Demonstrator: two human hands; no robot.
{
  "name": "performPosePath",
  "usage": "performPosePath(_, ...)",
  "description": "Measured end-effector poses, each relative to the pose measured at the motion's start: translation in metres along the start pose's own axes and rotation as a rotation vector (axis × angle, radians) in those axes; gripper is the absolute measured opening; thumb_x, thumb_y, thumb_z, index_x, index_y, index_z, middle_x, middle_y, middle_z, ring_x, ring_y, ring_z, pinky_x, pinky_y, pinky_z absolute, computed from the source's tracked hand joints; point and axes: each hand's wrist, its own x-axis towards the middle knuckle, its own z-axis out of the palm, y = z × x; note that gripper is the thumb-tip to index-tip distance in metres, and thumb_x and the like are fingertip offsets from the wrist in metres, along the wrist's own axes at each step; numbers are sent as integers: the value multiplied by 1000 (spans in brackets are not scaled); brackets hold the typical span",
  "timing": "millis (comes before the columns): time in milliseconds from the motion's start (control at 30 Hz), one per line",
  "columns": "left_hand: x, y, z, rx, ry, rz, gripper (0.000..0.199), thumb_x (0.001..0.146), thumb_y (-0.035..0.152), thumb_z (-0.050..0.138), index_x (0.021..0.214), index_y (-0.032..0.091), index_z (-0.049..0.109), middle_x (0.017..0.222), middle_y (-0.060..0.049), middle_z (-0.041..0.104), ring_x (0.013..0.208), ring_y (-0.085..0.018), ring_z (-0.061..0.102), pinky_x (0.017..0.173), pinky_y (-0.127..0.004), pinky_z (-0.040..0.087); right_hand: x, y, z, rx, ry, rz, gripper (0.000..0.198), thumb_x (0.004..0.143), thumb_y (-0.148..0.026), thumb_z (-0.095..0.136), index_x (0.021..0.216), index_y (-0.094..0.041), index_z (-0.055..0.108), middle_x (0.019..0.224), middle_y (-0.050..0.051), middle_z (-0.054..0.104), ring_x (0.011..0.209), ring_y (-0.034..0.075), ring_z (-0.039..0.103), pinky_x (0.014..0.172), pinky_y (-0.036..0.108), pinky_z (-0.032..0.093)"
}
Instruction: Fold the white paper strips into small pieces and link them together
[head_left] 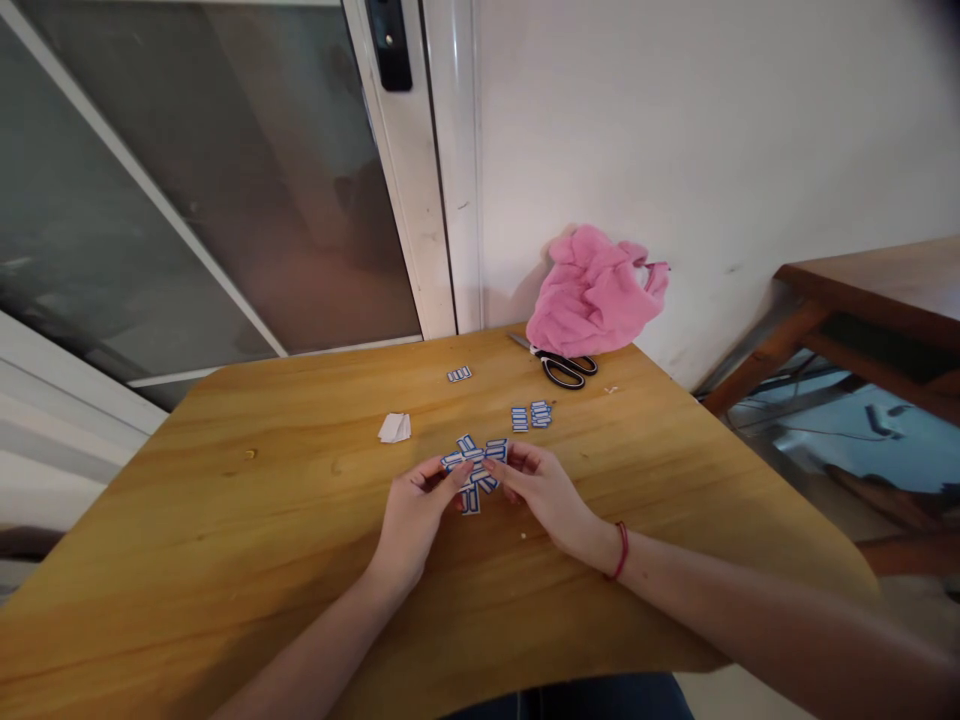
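Several small white paper cards with blue-bordered bars [471, 498] are fanned out between my two hands, over the front middle of the table. My left hand [420, 510] pinches them from the left with its thumb on top. From the other side, my right hand [546, 492] grips them, thumb also on top; a red band circles that wrist. Just beyond lie two small groups of like cards, one piece [519, 419] beside an uneven pile [541, 414]. A single card [459, 374] lies farther back. Blank white slips [395, 428] are stacked to the left.
Black-handled scissors [564, 369] lie at the back of the wooden table [300, 560], partly under a pink cloth [596, 290] against the wall. A small gold-coloured bit [251, 454] sits at left. Another wooden table [885, 275] stands at right, a sliding door [225, 180] behind left.
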Motion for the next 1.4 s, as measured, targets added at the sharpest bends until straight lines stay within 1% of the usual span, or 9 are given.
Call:
performPosePath(133, 1, -1, 1, -17, 2, 4, 28, 67, 37, 69, 85, 15, 71, 68, -2, 64, 55, -10, 48, 52, -21, 41, -2, -2, 2, -40, -8, -28, 35, 64, -49, 68, 74, -16, 61, 59, -3, 49, 48, 7, 34, 44, 21, 28)
performPosePath(367, 1, -3, 0, -24, -8, -8, 26, 66, 36, 70, 80, 15, 71, 66, -1, 65, 53, -9, 47, 51, -20, 41, -1, 4, -1, -110, 42, -19, 29, 62, -43, 72, 72, -17, 63, 64, 0, 55, 51, 9, 38, 44, 22, 28)
performPosePath(600, 1, 3, 0, -39, -105, 30, 22, 72, 34, 65, 83, 16, 71, 64, -1, 62, 53, -9, 46, 55, -21, 43, 2, -1, -3, -101, 112, -88, 29, 64, -44, 70, 64, -17, 59, 52, -3, 46, 46, 8, 33, 44, 23, 25)
performPosePath(733, 1, 3, -1, -9, -66, 32, 24, 70, 34, 67, 86, 16, 70, 59, 1, 60, 50, -8, 46, 50, -20, 41, 1, -3, -2, -79, 103, -98, 29, 64, -45, 69, 69, -17, 62, 58, -2, 50, 48, 8, 35, 45, 23, 27)
performPosePath(833, 3, 0, -4, -19, -16, 7, 32, 68, 35, 69, 95, 18, 65, 67, 1, 63, 47, -6, 44, 42, -17, 35, 0, -3, -3, -96, 122, -102, 28, 65, -45, 69, 70, -17, 62, 58, -2, 50, 49, 9, 37, 45, 23, 28)
performPosePath(967, 5, -3, -6, -12, 10, 10, 31, 69, 38, 67, 90, 16, 61, 67, 1, 64, 45, -5, 45, 41, -16, 34, 0, -3, -3, -114, 159, -94, 30, 65, -45, 69, 70, -17, 61, 58, -2, 50, 47, 8, 35, 43, 22, 27)
performPosePath(1133, 4, 2, -3, -2, -3, -8, 30, 70, 37, 67, 90, 17, 57, 67, 1, 65, 52, -6, 52, 49, -15, 40, 1, -5, -2, -131, 122, -96, 34, 63, -46, 69, 71, -14, 61, 60, -2, 52, 48, 7, 36, 44, 21, 28)
performPosePath(1233, 3, 2, -2, -3, -26, 7, 27, 71, 37, 66, 89, 17, 60, 72, 0, 66, 61, -8, 55, 53, -15, 42, 2, -4, -3, -138, 103, -93, 36, 64, -47, 68, 75, -13, 61, 65, -1, 55, 50, 7, 37, 44, 21, 29)
performPosePath(1400, 2, -1, -3, -8, -57, 46, 28, 74, 37, 64, 90, 14, 67, 67, -1, 61, 56, -7, 47, 51, -17, 39, 1, -2, -4, -171, 63, -110, 33, 67, -46, 67, 73, -14, 59, 62, -1, 51, 51, 8, 39, 44, 20, 31)
